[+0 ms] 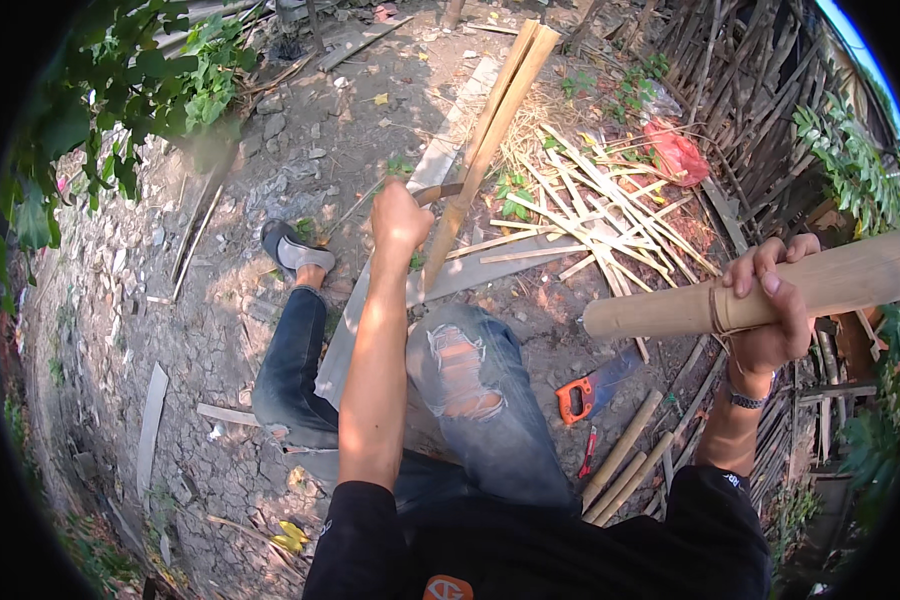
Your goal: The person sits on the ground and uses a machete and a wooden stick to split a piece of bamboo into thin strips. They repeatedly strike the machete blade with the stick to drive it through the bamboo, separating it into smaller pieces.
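Note:
My left hand (400, 215) is closed in a fist round the hidden handle of a knife. Its brownish, slightly curved blade (438, 193) reaches right to a long split bamboo piece (485, 140), which leans upright with a dark gap down its upper length. Whether the blade sits in the split or only against it, I cannot tell. On the right, my right hand (775, 300) grips a thick, pale bamboo pole (655, 313) near a ringed joint, fingers over the top. This pole lies almost level and runs out past the right edge.
A heap of thin bamboo strips (610, 215) lies ahead, with a red plastic bag (675, 152) behind it. By my right knee are an orange-handled saw (576, 400), a red utility knife (589, 450) and several bamboo lengths (625, 450). Grey planks (345, 345) cross the cracked ground.

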Tool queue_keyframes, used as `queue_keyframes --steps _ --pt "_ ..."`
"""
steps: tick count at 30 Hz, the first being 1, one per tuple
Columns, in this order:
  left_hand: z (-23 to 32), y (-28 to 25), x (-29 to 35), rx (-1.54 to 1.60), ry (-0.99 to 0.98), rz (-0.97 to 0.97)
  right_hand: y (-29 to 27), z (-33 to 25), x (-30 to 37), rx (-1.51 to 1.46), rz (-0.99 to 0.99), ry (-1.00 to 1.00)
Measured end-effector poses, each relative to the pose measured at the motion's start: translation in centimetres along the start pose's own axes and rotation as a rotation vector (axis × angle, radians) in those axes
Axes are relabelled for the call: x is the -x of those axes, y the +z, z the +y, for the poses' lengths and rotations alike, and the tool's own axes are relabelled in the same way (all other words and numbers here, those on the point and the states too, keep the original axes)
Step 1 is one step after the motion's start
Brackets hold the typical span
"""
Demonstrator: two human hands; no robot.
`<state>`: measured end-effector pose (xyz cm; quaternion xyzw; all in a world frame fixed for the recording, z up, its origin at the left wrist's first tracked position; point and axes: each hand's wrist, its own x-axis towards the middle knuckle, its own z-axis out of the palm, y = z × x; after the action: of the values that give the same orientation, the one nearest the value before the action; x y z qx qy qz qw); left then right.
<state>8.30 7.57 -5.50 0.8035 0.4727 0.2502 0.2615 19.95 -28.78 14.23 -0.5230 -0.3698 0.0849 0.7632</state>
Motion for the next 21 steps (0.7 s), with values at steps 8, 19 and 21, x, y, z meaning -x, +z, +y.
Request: queue_keyframes --steps 8,19,21 --pt "-0.6 -0.8 -0.6 0.023 0.024 -0.029 -9.9 12.9 9.8 0.04 -0.053 1.449" --pt "-0.7 0.5 0.1 0.102 -0.02 0.004 0.4 5.9 1.2 -0.084 0.003 0.046" --pt "0.5 1.1 0.2 0.127 -0.002 0.008 -4.5 13.3 6.7 0.934 -0.712 0.732"
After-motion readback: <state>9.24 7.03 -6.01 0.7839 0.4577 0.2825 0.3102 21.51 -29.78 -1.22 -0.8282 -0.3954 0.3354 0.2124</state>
